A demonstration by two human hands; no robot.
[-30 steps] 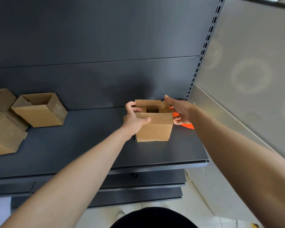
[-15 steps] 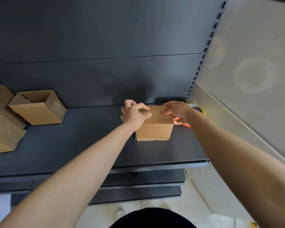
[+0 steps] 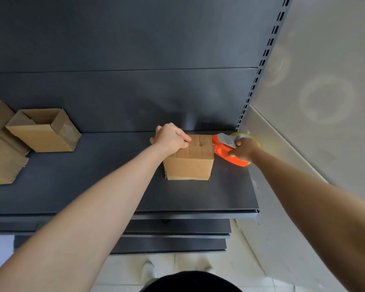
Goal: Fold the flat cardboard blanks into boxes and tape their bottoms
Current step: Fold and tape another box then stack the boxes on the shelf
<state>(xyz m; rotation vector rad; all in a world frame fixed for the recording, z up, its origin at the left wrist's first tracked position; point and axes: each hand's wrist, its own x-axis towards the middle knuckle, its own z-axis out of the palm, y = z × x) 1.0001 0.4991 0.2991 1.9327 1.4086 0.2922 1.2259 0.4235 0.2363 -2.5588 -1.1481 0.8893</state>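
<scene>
The box stands near the right end of the shelf, its flaps folded shut but not yet taped, I judge. The left hand holds them down with curled fingers. The right hand grips the orange tape dispenser just beside it. Other folded boxes lie at the left.

Soft light from the right brightens the pale side panel, where faint ring-shaped flares float, while the dark shelf stays dim and wide-angle distortion stretches the edges.
</scene>
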